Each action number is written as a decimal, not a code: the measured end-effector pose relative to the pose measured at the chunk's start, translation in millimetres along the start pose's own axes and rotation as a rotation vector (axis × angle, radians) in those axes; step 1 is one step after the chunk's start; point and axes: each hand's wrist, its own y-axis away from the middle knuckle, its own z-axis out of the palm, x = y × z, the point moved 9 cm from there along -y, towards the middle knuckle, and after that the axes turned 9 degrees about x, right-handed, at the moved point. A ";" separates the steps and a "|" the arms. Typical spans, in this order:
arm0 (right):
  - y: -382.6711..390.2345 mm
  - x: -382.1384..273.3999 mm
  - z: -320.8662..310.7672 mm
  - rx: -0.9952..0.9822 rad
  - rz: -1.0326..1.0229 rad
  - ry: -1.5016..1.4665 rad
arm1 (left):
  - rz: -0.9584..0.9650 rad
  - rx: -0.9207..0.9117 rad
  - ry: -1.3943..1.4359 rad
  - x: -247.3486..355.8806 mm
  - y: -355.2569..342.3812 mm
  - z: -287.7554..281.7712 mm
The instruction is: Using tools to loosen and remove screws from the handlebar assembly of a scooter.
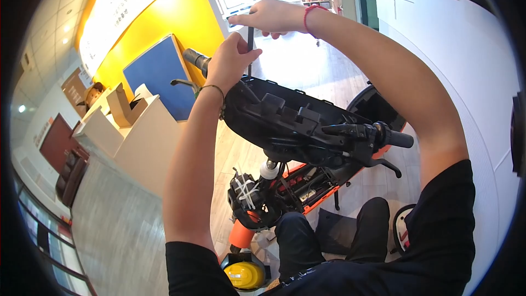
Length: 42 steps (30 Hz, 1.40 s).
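A thin black rod stands upright at the far left end of a scooter's black handlebar cover. My left hand is closed, thumb and fingers pinching the rod low down. Higher up, my right hand is closed about the rod's top end, its index finger reaching left. The rod's lower tip meets the cover's rim, and I cannot tell if it sits in anything. Beside my left wrist are the left handlebar grip and a brake lever. The right grip is below my right forearm.
Under the cover lie the scooter's orange frame and exposed wiring bound with white ties. A yellow rounded object is near my legs. To the left stand a white counter with an opened carton and a blue board.
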 end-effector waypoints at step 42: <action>9.0 28.2 15.1 0.038 -0.013 -0.389 | 0.016 -0.084 -0.090 5.7 7.4 3.8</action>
